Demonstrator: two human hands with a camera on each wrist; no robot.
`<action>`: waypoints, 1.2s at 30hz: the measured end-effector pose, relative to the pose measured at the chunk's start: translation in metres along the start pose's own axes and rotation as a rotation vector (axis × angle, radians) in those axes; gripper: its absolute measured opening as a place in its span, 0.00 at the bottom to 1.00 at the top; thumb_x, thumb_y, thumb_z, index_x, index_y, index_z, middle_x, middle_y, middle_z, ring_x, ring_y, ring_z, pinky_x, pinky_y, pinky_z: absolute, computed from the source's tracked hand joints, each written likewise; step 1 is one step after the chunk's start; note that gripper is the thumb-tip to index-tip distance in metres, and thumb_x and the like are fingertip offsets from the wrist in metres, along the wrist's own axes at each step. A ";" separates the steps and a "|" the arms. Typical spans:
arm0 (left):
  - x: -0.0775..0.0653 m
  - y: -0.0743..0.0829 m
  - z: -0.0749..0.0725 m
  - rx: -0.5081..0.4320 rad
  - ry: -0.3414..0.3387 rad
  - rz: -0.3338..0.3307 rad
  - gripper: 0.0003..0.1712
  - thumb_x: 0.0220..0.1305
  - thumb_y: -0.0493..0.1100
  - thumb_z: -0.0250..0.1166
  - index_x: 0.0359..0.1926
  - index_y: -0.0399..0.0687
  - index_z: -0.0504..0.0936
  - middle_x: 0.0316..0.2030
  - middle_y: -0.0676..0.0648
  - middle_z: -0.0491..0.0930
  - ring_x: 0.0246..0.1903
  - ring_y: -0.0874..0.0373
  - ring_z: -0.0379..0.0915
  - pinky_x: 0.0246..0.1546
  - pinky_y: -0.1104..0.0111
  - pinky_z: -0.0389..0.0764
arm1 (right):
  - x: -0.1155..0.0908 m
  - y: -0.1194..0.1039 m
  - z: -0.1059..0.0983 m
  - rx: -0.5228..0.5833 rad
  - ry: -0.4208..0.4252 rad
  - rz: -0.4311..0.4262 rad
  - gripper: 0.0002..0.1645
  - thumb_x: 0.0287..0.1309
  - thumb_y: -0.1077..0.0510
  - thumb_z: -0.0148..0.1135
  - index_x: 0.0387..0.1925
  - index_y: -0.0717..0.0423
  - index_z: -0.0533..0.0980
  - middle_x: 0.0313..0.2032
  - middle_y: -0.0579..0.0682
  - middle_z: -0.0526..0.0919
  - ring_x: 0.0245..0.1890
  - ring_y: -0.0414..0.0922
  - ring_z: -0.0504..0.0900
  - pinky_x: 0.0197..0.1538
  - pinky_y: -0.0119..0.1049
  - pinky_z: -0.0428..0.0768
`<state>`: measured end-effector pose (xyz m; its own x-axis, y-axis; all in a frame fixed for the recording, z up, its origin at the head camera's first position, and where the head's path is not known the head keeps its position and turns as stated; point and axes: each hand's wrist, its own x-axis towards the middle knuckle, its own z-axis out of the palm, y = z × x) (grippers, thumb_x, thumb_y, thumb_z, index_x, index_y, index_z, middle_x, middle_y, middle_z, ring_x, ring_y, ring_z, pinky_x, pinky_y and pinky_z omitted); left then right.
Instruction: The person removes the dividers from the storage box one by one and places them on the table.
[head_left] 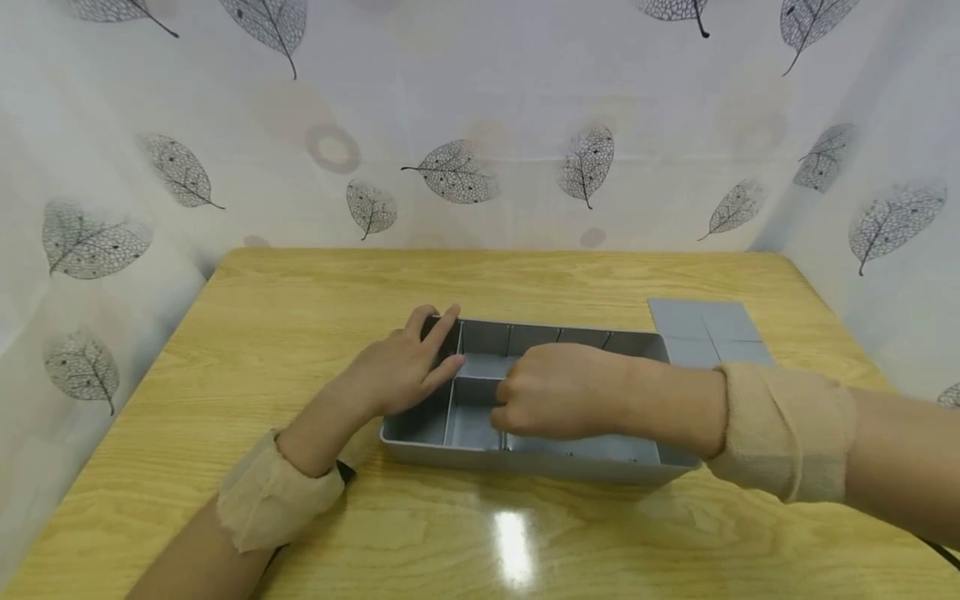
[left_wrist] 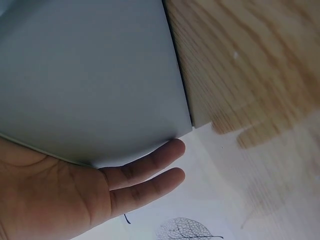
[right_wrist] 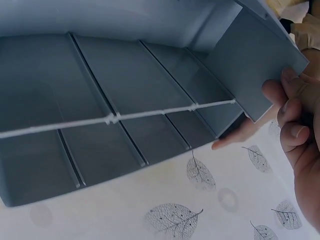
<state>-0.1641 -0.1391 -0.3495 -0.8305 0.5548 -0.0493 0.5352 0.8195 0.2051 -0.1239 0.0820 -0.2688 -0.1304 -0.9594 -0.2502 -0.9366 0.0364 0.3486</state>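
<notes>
A grey rectangular box [head_left: 540,462] sits on the table, split into compartments by a long divider and cross dividers. My left hand [head_left: 397,367] rests over its left end, the fingers straight and spread, the thumb reaching over the inside. In the left wrist view, two straight fingers [left_wrist: 147,192] lie along the outer wall [left_wrist: 100,75]. My right hand [head_left: 570,392] is over the box's middle. In the right wrist view its thumb and index finger pinch the edge of a flat grey divider panel [right_wrist: 245,65] standing up out of the box. That hand hides part of the box in the head view.
Flat grey panels [head_left: 697,329] lie on the wooden table [head_left: 300,283] behind the box's right end. A leaf-patterned curtain [head_left: 510,100] encloses the back and sides of the table. Beige wraps [head_left: 783,433] cover both wrists.
</notes>
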 end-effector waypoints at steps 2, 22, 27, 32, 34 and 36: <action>0.000 0.000 0.000 0.002 -0.003 0.000 0.40 0.68 0.67 0.35 0.73 0.54 0.38 0.65 0.38 0.49 0.43 0.45 0.71 0.27 0.59 0.77 | -0.001 0.002 -0.002 -0.005 0.010 -0.004 0.02 0.52 0.56 0.62 0.28 0.44 0.77 0.24 0.39 0.78 0.20 0.37 0.73 0.24 0.30 0.74; 0.001 0.000 0.000 0.000 0.004 -0.007 0.40 0.68 0.67 0.36 0.73 0.55 0.39 0.65 0.38 0.49 0.43 0.45 0.71 0.24 0.60 0.77 | -0.017 0.010 -0.027 -0.064 0.181 -0.027 0.03 0.54 0.60 0.60 0.30 0.53 0.73 0.25 0.45 0.75 0.22 0.41 0.72 0.27 0.31 0.76; 0.001 0.000 -0.001 -0.003 0.011 -0.006 0.40 0.67 0.68 0.34 0.73 0.55 0.39 0.65 0.39 0.50 0.42 0.46 0.71 0.25 0.60 0.76 | -0.025 0.017 -0.039 -0.081 0.261 0.019 0.04 0.55 0.60 0.59 0.29 0.54 0.71 0.26 0.46 0.74 0.23 0.42 0.71 0.26 0.31 0.75; 0.000 0.001 -0.002 -0.015 0.009 0.001 0.41 0.68 0.67 0.36 0.73 0.54 0.39 0.65 0.38 0.49 0.43 0.44 0.71 0.27 0.57 0.77 | -0.038 0.028 -0.045 -0.011 0.352 0.083 0.08 0.48 0.68 0.61 0.28 0.54 0.72 0.23 0.45 0.72 0.21 0.40 0.68 0.23 0.30 0.72; -0.001 0.001 -0.001 -0.017 0.009 0.002 0.41 0.68 0.67 0.37 0.73 0.54 0.39 0.65 0.38 0.49 0.44 0.44 0.71 0.27 0.57 0.78 | -0.045 0.031 -0.044 0.045 0.430 0.095 0.13 0.44 0.73 0.58 0.25 0.53 0.69 0.20 0.43 0.66 0.19 0.39 0.63 0.20 0.30 0.67; -0.001 0.001 -0.001 -0.015 0.010 0.003 0.40 0.68 0.67 0.37 0.73 0.54 0.39 0.65 0.38 0.50 0.44 0.44 0.71 0.27 0.56 0.78 | -0.053 0.033 -0.042 0.109 0.500 0.104 0.14 0.42 0.74 0.56 0.24 0.53 0.69 0.18 0.41 0.62 0.18 0.38 0.60 0.18 0.30 0.64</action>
<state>-0.1628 -0.1387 -0.3479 -0.8306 0.5555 -0.0392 0.5351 0.8157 0.2201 -0.1344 0.1221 -0.2063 -0.0786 -0.9645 0.2522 -0.9588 0.1424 0.2457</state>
